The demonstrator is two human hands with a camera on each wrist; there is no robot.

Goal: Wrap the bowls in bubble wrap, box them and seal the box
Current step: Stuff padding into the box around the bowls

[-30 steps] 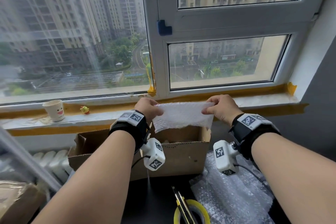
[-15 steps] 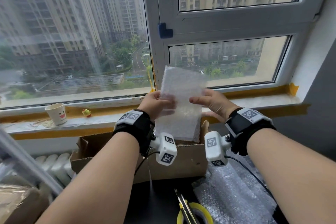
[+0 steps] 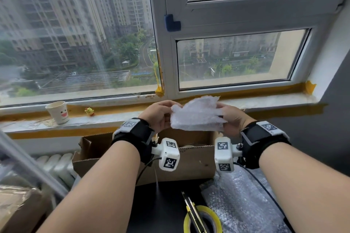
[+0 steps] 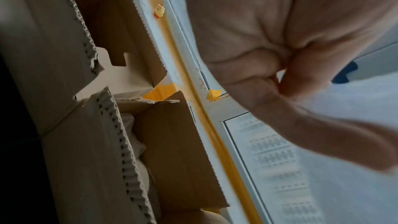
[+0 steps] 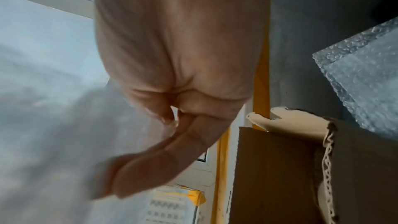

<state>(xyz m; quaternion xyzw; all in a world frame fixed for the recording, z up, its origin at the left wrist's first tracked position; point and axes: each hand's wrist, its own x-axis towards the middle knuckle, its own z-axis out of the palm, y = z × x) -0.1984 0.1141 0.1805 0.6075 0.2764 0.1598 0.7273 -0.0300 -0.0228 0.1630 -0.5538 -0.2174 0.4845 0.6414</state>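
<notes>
I hold a folded piece of white bubble wrap (image 3: 197, 115) in the air above the open cardboard box (image 3: 189, 162). My left hand (image 3: 161, 114) grips its left edge and my right hand (image 3: 230, 117) grips its right side, fingers curled into the sheet. In the left wrist view the box (image 4: 176, 151) stands open below, with something pale wrapped inside (image 4: 140, 163); I cannot tell whether it is a bowl. In the right wrist view the wrap (image 5: 53, 125) is a white blur under my thumb. No bare bowl is in view.
More bubble wrap (image 3: 244, 204) lies on the dark table at the right. A yellow tape roll (image 3: 216, 219) and a utility knife (image 3: 193, 212) lie near the front edge. A paper cup (image 3: 57, 112) and a small yellow toy (image 3: 89, 111) stand on the windowsill. A radiator (image 3: 56, 166) is at the left.
The wrap first hung flat between my hands, then stood upright in front of the window. Now it is lowered, bunched and folded between both hands above the box.
</notes>
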